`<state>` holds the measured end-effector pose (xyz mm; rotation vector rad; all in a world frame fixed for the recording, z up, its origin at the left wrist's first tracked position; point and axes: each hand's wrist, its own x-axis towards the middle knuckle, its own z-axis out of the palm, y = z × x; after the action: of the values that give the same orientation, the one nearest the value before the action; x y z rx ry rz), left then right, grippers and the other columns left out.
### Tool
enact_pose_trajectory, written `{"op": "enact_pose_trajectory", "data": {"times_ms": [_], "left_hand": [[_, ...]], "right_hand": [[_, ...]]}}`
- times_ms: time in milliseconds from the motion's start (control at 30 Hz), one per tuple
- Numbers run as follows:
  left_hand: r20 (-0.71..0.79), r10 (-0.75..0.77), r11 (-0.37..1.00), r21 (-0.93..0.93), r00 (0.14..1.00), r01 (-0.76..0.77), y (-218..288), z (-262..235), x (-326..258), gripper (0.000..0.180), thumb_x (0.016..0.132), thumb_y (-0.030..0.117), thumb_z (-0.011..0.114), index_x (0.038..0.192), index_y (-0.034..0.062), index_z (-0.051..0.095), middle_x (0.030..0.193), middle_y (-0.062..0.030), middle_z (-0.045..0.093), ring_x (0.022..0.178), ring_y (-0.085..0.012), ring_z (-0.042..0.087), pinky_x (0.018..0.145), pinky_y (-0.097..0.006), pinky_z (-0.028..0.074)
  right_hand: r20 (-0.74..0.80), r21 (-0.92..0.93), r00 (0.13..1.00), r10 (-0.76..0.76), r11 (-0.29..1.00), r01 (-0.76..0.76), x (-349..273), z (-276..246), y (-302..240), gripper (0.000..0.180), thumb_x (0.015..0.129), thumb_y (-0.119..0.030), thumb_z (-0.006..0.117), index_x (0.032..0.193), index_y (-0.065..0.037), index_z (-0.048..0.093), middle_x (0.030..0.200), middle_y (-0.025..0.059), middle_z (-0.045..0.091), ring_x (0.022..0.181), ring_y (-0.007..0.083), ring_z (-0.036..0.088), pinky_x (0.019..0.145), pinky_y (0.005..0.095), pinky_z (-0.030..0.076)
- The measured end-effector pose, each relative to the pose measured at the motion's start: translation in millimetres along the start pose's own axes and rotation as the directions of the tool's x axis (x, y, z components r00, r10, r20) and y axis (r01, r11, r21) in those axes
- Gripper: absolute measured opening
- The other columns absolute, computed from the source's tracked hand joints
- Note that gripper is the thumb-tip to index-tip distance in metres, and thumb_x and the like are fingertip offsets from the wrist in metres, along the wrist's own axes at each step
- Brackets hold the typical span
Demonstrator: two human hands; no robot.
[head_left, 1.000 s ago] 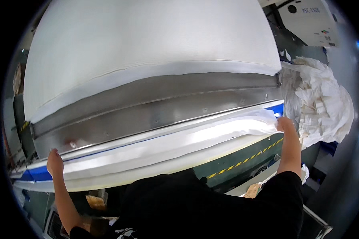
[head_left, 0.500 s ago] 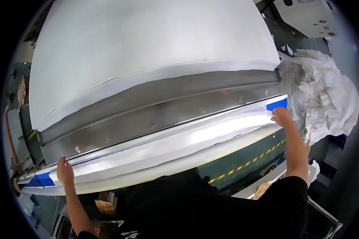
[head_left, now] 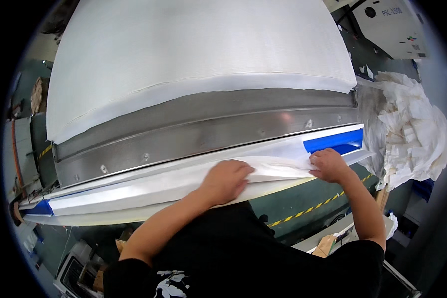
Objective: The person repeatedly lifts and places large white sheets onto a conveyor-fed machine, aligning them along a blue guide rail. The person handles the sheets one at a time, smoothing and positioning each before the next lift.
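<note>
A long strip of thin white sheet [head_left: 134, 191] lies along a narrow trough with a blue lining [head_left: 336, 141]. My right hand [head_left: 331, 165] pinches the strip near its right end, just below the exposed blue. Around the middle, my left hand [head_left: 225, 183] has its fingers curled over the strip, thumb side toward the right hand. Between the two hands the sheet [head_left: 280, 168] is gathered into loose folds. My left fingertips are partly hidden by the folds.
Beyond the trough runs a bare metal ledge [head_left: 198, 129], and past it a large white sheet [head_left: 198, 44] covers a broad surface. Crumpled white sheeting [head_left: 412, 129] is heaped at the right. A pale machine casing [head_left: 390, 27] stands far right; a yellow-black floor stripe [head_left: 313, 202] shows below.
My left hand has moved from the trough's left end to the middle. The right hand has shifted left with the strip, baring more blue at the right end, and the sheet has bunched up.
</note>
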<state>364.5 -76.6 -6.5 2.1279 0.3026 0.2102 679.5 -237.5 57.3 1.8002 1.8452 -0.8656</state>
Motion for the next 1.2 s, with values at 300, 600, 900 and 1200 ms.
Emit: {"op": "enact_pose_trajectory", "data": {"times_ms": [300, 600, 900, 1200], "left_hand": [[0.291, 0.068, 0.994, 0.064, 0.954, -0.091, 14, 22, 17, 0.025, 0.077, 0.017, 0.064, 0.1, 0.0074, 0.059, 0.098, -0.0108, 0.061, 0.093, -0.0301, 0.059, 0.082, -0.042, 0.046], [0.354, -0.275, 0.95, 0.241, 0.894, 0.196, -24, -21, -66, 0.019, 0.077, 0.012, 0.056, 0.095, 0.0112, 0.06, 0.09, -0.0099, 0.062, 0.084, -0.0302, 0.062, 0.074, -0.044, 0.048], [0.169, -0.276, 0.958, 0.134, 0.946, 0.255, -9, -59, -113, 0.021, 0.073, 0.007, 0.057, 0.093, 0.0079, 0.061, 0.09, -0.0113, 0.062, 0.093, -0.0308, 0.059, 0.081, -0.042, 0.046], [0.09, -0.348, 0.932, 0.146, 0.933, 0.333, -12, -67, -130, 0.034, 0.075, 0.01, 0.063, 0.109, 0.0107, 0.059, 0.105, -0.0104, 0.061, 0.104, -0.0294, 0.056, 0.09, -0.043, 0.043]], "right_hand": [[0.014, 0.075, 0.971, -0.238, 0.969, 0.237, 45, -28, -120, 0.028, 0.075, -0.035, 0.067, 0.085, -0.009, 0.064, 0.081, 0.0083, 0.061, 0.076, 0.0271, 0.062, 0.066, 0.0399, 0.048], [-0.073, 0.842, 0.924, -0.376, 0.473, 0.259, 174, -13, -172, 0.042, 0.093, -0.039, 0.048, 0.105, -0.002, 0.063, 0.094, 0.012, 0.066, 0.09, 0.0186, 0.061, 0.081, 0.0327, 0.046], [0.167, 0.9, 0.668, -0.725, -0.165, -0.403, 264, 19, -329, 0.079, 0.091, -0.064, 0.029, 0.131, 0.003, 0.042, 0.126, 0.0161, 0.052, 0.117, 0.0204, 0.048, 0.101, 0.0331, 0.034], [0.25, 0.773, 0.521, -0.816, -0.156, -0.615, 278, 64, -321, 0.088, 0.086, -0.07, 0.028, 0.134, 0.003, 0.038, 0.126, 0.0124, 0.053, 0.11, 0.0182, 0.054, 0.094, 0.0298, 0.04]]}}
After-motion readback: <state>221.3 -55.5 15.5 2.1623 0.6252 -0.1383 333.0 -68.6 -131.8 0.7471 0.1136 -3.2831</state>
